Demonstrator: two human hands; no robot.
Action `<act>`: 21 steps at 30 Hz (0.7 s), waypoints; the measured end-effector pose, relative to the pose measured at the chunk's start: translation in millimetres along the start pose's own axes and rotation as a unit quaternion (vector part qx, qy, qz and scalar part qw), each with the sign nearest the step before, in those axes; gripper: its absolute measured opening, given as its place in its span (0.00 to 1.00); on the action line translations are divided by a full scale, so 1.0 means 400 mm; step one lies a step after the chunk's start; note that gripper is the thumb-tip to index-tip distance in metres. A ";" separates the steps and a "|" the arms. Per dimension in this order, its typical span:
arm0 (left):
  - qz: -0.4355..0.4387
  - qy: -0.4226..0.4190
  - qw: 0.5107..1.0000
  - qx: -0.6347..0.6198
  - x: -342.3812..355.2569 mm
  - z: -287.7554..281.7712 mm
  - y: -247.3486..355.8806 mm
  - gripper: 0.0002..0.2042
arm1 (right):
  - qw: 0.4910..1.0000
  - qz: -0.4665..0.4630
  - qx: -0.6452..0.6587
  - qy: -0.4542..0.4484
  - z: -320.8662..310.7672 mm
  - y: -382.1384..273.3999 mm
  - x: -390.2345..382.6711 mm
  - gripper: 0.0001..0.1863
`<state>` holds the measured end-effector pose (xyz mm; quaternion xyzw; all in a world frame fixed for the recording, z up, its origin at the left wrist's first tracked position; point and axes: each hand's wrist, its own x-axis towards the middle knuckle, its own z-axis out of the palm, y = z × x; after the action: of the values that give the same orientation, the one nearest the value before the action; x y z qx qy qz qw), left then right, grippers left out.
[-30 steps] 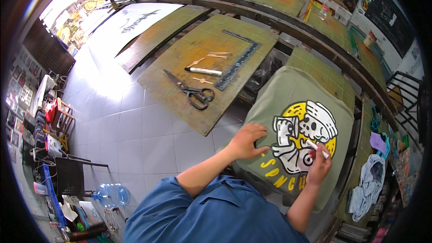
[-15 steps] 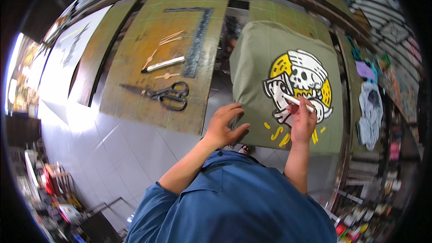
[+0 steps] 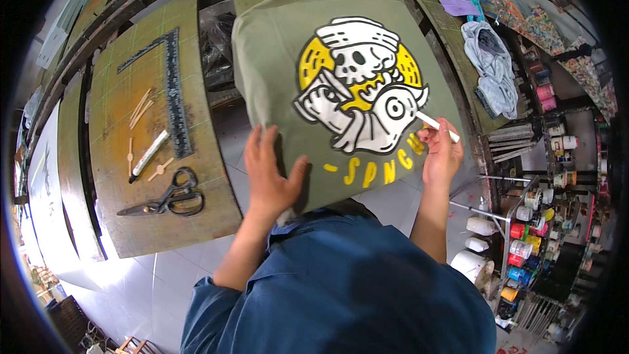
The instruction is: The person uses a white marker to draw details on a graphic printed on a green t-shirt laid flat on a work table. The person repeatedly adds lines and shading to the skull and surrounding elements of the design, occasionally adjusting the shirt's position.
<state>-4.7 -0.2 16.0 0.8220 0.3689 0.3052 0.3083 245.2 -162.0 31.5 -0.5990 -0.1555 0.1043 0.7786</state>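
Note:
An olive-green T-shirt (image 3: 268,46) is spread over a board, bearing a white, black and yellow skull print (image 3: 360,85) with yellow lettering below it. Near the print's lower right edge, my right hand (image 3: 440,157) pinches a slim white pen (image 3: 438,126). The pen's far end points at the curled tip of the print; whether it touches the cloth I cannot tell. At the shirt's lower left edge rests my left hand (image 3: 270,177), fingers spread and thumb apart, holding nothing.
On the board (image 3: 203,219) to the left lie black scissors (image 3: 173,196), a white marker (image 3: 149,156), several wooden sticks (image 3: 141,108) and a dark angle ruler (image 3: 175,98). Crumpled grey cloth (image 3: 488,65) lies at the right, above shelves of paint containers (image 3: 521,249).
The view has swung rightward, so the shirt sits further left in it. My right hand and pen have moved toward the print's right edge. My left hand stays by the shirt's left edge.

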 end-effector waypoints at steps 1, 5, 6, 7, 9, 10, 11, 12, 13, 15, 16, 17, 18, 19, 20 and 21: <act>0.003 0.021 1.000 0.015 0.026 0.010 0.000 0.31 | 1.000 -0.010 -0.008 0.008 -0.025 -0.009 0.035 0.13; -0.011 0.068 0.996 0.061 0.102 0.045 -0.012 0.30 | 0.999 -0.044 0.003 0.023 -0.107 -0.005 0.166 0.12; -0.020 0.069 0.996 0.061 0.114 0.051 -0.003 0.30 | 0.999 -0.043 0.008 0.022 -0.122 -0.005 0.198 0.12; -0.028 0.069 0.995 0.059 0.121 0.061 0.007 0.30 | 0.999 -0.043 0.011 0.022 -0.134 -0.003 0.221 0.12; -0.017 0.089 0.990 0.112 0.126 0.088 0.025 0.28 | 0.999 -0.030 0.021 0.017 -0.147 0.008 0.257 0.13; -0.002 0.093 0.983 0.160 0.122 0.107 0.022 0.27 | 0.999 -0.024 0.018 0.014 -0.151 0.012 0.272 0.13; 0.013 0.096 0.973 0.209 0.121 0.118 0.023 0.26 | 1.000 -0.019 0.015 0.011 -0.157 0.017 0.280 0.13; 0.002 0.089 0.973 0.213 0.119 0.114 0.027 0.25 | 1.000 -0.004 0.020 0.006 -0.163 0.030 0.277 0.13; -0.003 0.094 0.979 0.182 0.118 0.114 0.019 0.25 | 1.000 -0.015 0.006 -0.001 -0.172 0.043 0.278 0.13; -0.014 0.095 0.985 0.147 0.124 0.115 0.020 0.23 | 0.999 -0.037 -0.021 -0.013 -0.181 0.066 0.275 0.13; -0.004 0.099 0.981 0.166 0.124 0.118 0.020 0.22 | 0.998 -0.032 -0.041 -0.019 -0.172 0.059 0.269 0.13; -0.008 0.098 0.980 0.171 0.124 0.120 0.021 0.22 | 0.998 -0.033 -0.041 -0.028 -0.177 0.063 0.274 0.13; -0.012 0.097 0.980 0.175 0.125 0.122 0.022 0.22 | 0.998 -0.034 -0.040 -0.037 -0.181 0.068 0.280 0.12; -0.016 0.096 0.979 0.179 0.124 0.124 0.023 0.22 | 0.997 -0.035 -0.041 -0.046 -0.187 0.070 0.284 0.12; -0.016 0.098 0.979 0.179 0.123 0.123 0.024 0.22 | 0.997 -0.034 -0.046 -0.044 -0.188 0.069 0.282 0.12; -0.013 0.097 0.979 0.178 0.124 0.120 0.026 0.21 | 0.997 -0.032 -0.051 -0.043 -0.184 0.066 0.277 0.12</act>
<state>61.5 20.1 7.1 0.8253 0.4562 0.3089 0.1241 375.8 -182.9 1.8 -0.6273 -0.2129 0.0966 0.7428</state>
